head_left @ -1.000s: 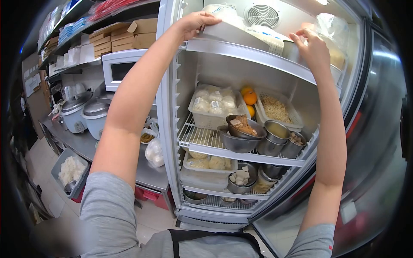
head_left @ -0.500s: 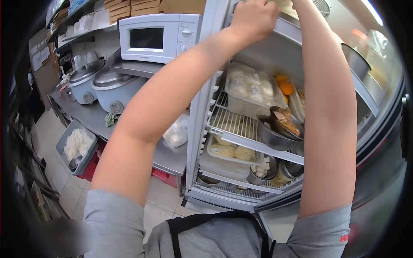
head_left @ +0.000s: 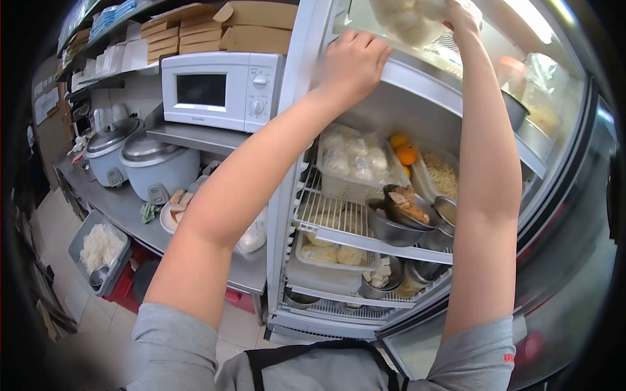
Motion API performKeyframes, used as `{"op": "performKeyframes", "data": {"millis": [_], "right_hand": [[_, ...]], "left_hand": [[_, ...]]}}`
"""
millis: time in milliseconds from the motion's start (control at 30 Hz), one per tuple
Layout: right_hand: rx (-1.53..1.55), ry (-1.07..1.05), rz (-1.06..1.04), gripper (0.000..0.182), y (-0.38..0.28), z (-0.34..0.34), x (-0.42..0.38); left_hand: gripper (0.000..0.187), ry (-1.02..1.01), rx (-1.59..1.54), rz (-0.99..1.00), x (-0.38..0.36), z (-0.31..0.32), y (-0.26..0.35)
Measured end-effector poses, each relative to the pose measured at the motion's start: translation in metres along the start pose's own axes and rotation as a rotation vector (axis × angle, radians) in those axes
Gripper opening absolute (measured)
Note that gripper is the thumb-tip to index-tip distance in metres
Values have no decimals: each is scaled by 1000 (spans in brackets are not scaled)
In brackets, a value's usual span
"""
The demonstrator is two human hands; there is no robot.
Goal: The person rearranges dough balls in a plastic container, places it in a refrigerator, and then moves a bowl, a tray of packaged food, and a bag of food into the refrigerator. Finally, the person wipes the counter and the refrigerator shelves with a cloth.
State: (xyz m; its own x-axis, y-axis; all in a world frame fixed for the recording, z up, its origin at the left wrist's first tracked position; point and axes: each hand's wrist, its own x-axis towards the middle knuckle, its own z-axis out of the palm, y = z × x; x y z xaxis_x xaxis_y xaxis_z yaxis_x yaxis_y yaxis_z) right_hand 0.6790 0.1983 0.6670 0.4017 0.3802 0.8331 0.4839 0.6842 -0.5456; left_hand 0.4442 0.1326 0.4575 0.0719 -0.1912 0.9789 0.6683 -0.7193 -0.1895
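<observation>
I stand at an open glass-door fridge with both arms raised. My left hand (head_left: 355, 62) curls its fingers over the front edge of the top shelf (head_left: 424, 88). Higher up, my right hand (head_left: 464, 16) holds a clear bag of pale dough-like lumps (head_left: 404, 16) at the very top of the fridge; the frame's edge cuts off part of the bag. Below my arms, the middle shelf carries a white basket of wrapped dough balls (head_left: 355, 163), oranges (head_left: 404, 154) and steel bowls of food (head_left: 398, 218).
The fridge door (head_left: 567, 228) hangs open to my right. On my left are a white microwave (head_left: 218, 91), cardboard boxes (head_left: 254, 26) above it, two rice cookers (head_left: 156, 166) on a steel counter (head_left: 130, 208), and a grey bin of rice (head_left: 98, 251) below.
My right hand left the top shelf's right side and now lifts a bag of pale lumps at the fridge top. The left hand stays at the shelf's front. My head shifted left and closer.
</observation>
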Motion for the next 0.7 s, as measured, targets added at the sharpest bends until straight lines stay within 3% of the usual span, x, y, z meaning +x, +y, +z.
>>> {"op": "performKeyframes", "data": {"millis": [33, 133, 167, 200, 233, 300, 333, 400, 433, 467, 533, 600, 667, 700], "right_hand": [[54, 10, 69, 64, -13, -16, -18], [145, 2, 21, 54, -76, -54, -76], [133, -25, -165, 50, -106, -66, -124], [132, -20, -173, 50, -111, -76, -135], [81, 8, -333, 46, -114, -82, -140], [17, -22, -596, 39, -125, -97, -177], [3, -82, -702, 35, -134, -105, -207], [-222, -185, -905, 33, -119, -126, -226], [-337, -245, -1202, 45, -114, -138, -231], [-332, -245, -1200, 45, -108, -145, -238], [-342, -437, -1213, 54, -93, -156, -250], [-374, -481, -1167, 60, -86, -165, -265], [-488, -552, -887, 61, -84, -171, -285], [-464, -611, -768, 73, -87, -175, -293]], "left_hand": [[13, 14, -6, 6, 0, 0, 0], [14, 33, 54, 42, 4, -6, 6], [24, 12, -12, -7, 7, -11, 10], [35, -9, -77, -54, 11, -16, 15], [35, -3, -78, -48, 19, -29, 27], [64, -314, -1372, -1006, 34, -65, 55], [64, -315, -1370, -1003, 35, -73, 54], [90, -529, -2073, -702, 31, -89, 50], [87, -404, -2155, -674, 24, -82, 59], [87, -403, -2150, -678, 13, -84, 62], [81, -321, -1776, -860, -7, -91, 68], [77, -291, -1789, -878, -25, -96, 77], [75, -252, -1806, -905, -34, -97, 84], [66, -227, -1807, -921, -36, -97, 87]]}}
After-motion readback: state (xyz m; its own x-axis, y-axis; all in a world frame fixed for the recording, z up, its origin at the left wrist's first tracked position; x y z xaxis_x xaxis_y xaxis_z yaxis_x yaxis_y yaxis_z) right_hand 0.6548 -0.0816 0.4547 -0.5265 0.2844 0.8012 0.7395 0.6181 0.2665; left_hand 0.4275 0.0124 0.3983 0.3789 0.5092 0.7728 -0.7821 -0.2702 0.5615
